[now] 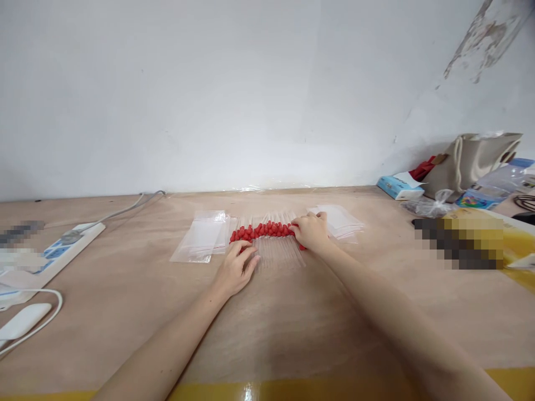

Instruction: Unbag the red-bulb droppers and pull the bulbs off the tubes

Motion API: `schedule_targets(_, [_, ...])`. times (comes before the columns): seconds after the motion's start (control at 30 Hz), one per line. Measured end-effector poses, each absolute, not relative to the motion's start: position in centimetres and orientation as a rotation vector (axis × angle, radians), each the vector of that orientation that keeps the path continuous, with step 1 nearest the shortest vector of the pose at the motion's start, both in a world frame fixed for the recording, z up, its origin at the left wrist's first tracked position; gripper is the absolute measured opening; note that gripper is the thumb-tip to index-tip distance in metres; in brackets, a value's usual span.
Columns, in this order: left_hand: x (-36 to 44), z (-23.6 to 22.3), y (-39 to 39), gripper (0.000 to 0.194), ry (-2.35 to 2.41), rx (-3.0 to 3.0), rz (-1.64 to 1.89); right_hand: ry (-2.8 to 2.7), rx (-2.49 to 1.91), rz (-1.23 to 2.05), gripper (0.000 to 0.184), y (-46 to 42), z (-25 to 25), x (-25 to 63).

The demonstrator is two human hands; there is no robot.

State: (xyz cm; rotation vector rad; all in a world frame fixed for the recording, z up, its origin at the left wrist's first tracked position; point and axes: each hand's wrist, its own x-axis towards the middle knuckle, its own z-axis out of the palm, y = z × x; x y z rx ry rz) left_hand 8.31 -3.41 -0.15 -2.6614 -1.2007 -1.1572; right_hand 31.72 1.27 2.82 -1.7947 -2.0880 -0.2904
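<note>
A row of thin clear droppers with red rubber bulbs (271, 228) lies across the middle of the table, the bulbs bunched side by side and the clear stems reaching both toward and away from me. My left hand (238, 270) rests at the row's near left end, thumb and forefinger apart, fingertips by the bulbs. At the right end, my right hand (311, 228) lies over the last bulbs with its fingers bent and touching them; a bit of red shows beneath it. Clear zip bags (194, 239) lie left of the row, and more zip bags (340, 221) lie behind my right hand.
A power strip (73, 253) with cords and a white charger (27, 320) are at the left. At the right are a blue tissue pack (400, 186), a beige bag (472, 161), a plastic bottle (497, 181) and yellow packaging (518, 239). A white wall (251, 100) borders the table's back edge.
</note>
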Motion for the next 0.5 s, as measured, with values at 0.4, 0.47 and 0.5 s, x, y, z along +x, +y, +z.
schedule_targets(0.4, [8.6, 0.7, -3.8, 0.051, -1.212, -2.536, -1.113, -1.767, -1.302, -0.158, 0.017, -3.0, 2.3, 32.0])
schedule_targets(0.47, [8.9, 0.8, -3.9, 0.057, -1.141, -2.520, -1.067, -1.876, -1.212, -0.142, 0.013, -4.4, 1.5, 32.2])
schedule_targets(0.5, [9.1, 0.8, -3.9, 0.057, -1.098, -2.518, -1.032, -1.931, -1.173, -0.142, 0.011, -5.0, 1.1, 32.3])
